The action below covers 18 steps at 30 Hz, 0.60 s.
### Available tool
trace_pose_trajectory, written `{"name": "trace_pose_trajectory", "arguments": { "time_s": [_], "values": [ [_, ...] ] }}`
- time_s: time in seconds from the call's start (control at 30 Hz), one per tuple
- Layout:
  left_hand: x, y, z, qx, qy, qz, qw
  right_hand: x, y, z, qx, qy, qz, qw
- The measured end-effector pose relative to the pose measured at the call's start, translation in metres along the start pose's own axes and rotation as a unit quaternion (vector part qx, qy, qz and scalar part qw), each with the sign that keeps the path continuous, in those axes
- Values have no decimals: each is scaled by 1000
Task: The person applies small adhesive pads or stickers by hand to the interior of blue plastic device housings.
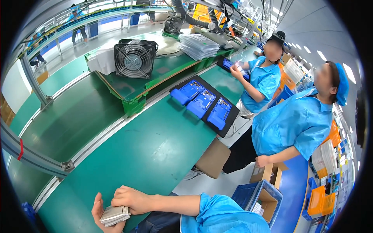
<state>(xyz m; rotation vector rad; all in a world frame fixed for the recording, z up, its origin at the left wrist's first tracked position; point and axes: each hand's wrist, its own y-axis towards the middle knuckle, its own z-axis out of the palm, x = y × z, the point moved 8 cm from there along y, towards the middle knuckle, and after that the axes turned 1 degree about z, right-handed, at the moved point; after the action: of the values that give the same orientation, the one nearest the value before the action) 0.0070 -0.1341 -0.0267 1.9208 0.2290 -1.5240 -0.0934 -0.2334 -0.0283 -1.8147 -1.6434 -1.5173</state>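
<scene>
At the lower left, above the green worktable (151,149), I hold a small stack of flat, whitish pieces (115,216). What kind of pieces they are cannot be made out. My left hand (99,213) cups the stack from the left and below, its fingers partly hidden. My right hand (131,199) reaches in from the right, with its fingers closed over the top of the same stack. Farther along the table, well apart from both hands, a black mat (229,123) carries three blue plastic fixtures (201,103) with small parts in them.
A square fan (135,59) and piled plastic-wrapped sheets (199,46) stand on a raised green shelf (155,75). A metal post (35,155) rises at left. Two people in blue shirts are at right, one (261,79) handling something. A blue crate (252,194) holds a carton.
</scene>
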Motion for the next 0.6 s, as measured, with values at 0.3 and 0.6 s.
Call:
{"name": "trace_pose_trajectory", "arguments": {
  "time_s": [0.3, 0.6],
  "values": [
    [-21, 0, 6, -21, -102, 15, 994, 9, 0, 3, 18, -27, -18, 999],
    [-29, -1, 29, 157, -5, -58, 986, 12, -3, -5, 29, 82, -29, 996]
  ]
}}
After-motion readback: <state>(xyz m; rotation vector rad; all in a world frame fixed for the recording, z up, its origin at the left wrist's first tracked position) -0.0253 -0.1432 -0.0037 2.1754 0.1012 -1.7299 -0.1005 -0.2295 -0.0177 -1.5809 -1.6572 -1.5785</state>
